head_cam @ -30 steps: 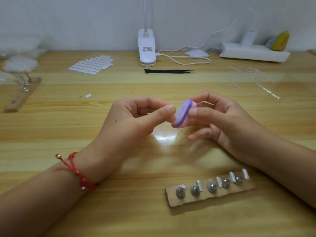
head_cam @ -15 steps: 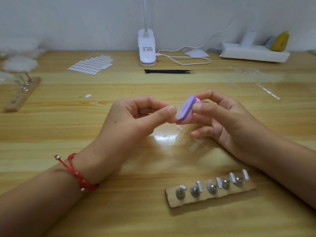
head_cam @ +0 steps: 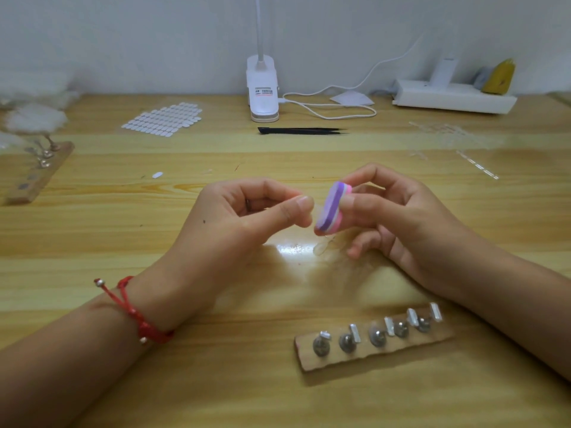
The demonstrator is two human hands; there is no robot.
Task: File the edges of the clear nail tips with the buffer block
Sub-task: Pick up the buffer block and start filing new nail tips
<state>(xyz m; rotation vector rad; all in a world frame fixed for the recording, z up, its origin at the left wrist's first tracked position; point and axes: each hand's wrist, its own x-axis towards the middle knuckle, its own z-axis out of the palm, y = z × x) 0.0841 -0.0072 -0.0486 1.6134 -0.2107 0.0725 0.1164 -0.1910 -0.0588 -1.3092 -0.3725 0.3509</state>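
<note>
Pinching a barely visible clear plastic nail tip (head_cam: 312, 209), the left hand (head_cam: 247, 220) meets the purple-and-pink striped foam buffer block (head_cam: 332, 210) gripped by the right hand (head_cam: 401, 220) above the desk (head_cam: 234, 381). The block has just swung steeper, so filing seems mid-stroke.

One left hand (head_cam: 244, 220), one right hand (head_cam: 404, 223), one buffer block (head_cam: 331, 210), one lamp (head_cam: 262, 88), two wooden boards (head_cam: 355, 359).
</note>
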